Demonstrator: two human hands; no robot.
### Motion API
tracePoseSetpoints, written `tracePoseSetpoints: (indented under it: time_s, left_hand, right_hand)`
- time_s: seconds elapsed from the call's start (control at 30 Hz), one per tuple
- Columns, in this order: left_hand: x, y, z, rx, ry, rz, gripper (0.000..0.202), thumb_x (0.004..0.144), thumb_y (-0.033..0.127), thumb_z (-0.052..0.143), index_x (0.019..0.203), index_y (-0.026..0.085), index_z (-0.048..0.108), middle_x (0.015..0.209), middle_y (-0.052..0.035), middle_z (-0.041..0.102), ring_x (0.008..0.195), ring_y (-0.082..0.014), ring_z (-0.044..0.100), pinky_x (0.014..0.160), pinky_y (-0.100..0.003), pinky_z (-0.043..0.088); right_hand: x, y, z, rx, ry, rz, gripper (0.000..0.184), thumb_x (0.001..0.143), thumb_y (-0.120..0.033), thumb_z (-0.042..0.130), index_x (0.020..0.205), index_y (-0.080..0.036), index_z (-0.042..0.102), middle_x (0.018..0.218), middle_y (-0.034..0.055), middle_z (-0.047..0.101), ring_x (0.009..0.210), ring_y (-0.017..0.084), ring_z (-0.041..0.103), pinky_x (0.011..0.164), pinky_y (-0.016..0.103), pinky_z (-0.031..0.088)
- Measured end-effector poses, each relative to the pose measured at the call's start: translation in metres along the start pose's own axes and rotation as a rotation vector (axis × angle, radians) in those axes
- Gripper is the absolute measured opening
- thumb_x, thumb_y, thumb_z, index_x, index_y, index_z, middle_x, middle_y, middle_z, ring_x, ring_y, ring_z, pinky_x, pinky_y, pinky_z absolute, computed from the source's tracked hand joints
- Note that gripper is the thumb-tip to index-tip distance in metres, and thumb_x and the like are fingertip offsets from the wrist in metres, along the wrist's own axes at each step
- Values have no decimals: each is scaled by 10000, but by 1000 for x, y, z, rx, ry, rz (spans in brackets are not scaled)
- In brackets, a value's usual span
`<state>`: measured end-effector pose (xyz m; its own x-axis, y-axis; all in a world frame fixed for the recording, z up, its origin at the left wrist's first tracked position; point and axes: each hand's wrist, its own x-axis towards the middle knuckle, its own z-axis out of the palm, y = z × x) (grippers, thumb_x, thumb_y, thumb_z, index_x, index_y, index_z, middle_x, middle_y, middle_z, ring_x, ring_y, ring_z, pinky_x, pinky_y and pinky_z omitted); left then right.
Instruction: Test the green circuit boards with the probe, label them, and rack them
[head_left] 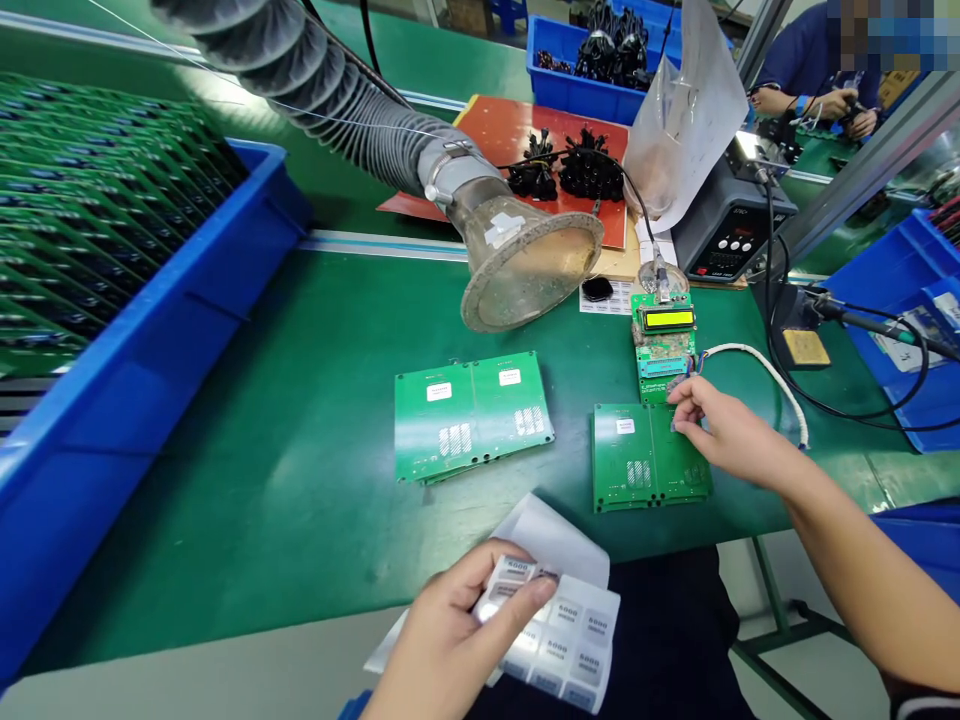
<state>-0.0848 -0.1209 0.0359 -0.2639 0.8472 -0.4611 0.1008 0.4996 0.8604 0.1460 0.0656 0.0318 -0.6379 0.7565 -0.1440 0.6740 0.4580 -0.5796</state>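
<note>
My left hand [450,640] is closed on a sheet of small printed labels [559,640] held low at the table's front edge. My right hand [724,430] reaches over a green circuit board [637,460] and pinches something small at its upper right part, probably a label. A second stack of green circuit boards [469,415] lies to the left, each with a white sticker. Just beyond my right hand sits a small tester board with a lit yellow display [666,320].
A large blue bin [150,330] full of green boards fills the left. A grey fume-extraction hose with a clear funnel [525,260] hangs over the table. A soldering station [731,235], iron [862,320], blue bins and another person's hands [840,105] are at the back right.
</note>
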Motion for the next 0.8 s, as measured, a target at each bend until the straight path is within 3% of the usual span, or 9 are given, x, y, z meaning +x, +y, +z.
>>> tracePoseSetpoints:
  time_s: [0.23,0.3,0.4,0.53,0.63,0.7,0.8]
  left_hand:
    - [2,-1,5,-6,-47,-18,231,701,398,641,577,214,576,522,36,514,517,-138,460,530,-247,400]
    - [2,-2,4,-1,-50,-14,237,705,405,642,583,213,576,524,35,515,518,-140,462,531,-249,397]
    - [2,-4,3,-5,-53,-20,235,707,408,648,595,212,583,524,39,519,516,-138,470,524,-245,384]
    - [2,-6,3,-8,-59,-29,231,713,415,647,616,213,595,518,44,517,498,-136,469,505,-244,375]
    - [3,-8,3,-24,-53,3,237,741,424,624,642,209,606,548,36,538,526,-139,486,529,-245,392]
    - [5,-10,2,-36,-58,23,266,776,447,590,668,205,610,577,25,558,554,-144,504,547,-244,409]
    - [7,-14,-1,-50,-106,38,334,821,506,529,706,200,600,578,25,547,542,-136,493,532,-235,419]
  right_hand:
    - [-16,-20,21,-594,202,-95,164,859,-80,433,824,-195,545,865,97,624,834,243,519,745,378,401]
    - [-20,-19,19,-649,270,-91,111,868,-127,470,844,-186,562,946,119,615,865,255,514,749,383,399]
    - [-23,-11,11,-560,342,-45,78,866,-227,531,896,-167,570,953,127,592,894,272,526,747,397,430]
    - [-27,-3,2,-385,274,-87,150,900,-193,469,959,-161,604,908,105,601,892,244,563,776,402,473]
    - [-29,-4,3,-416,208,-141,211,922,-197,443,1005,-170,635,983,125,606,956,252,573,823,444,482]
    - [-29,-6,4,-433,173,-183,198,875,-308,563,1002,-176,635,1156,160,573,1122,306,524,906,512,457]
    - [-29,-7,4,-381,47,-233,451,681,-454,750,1013,-187,601,1414,172,413,1342,358,333,1047,579,353]
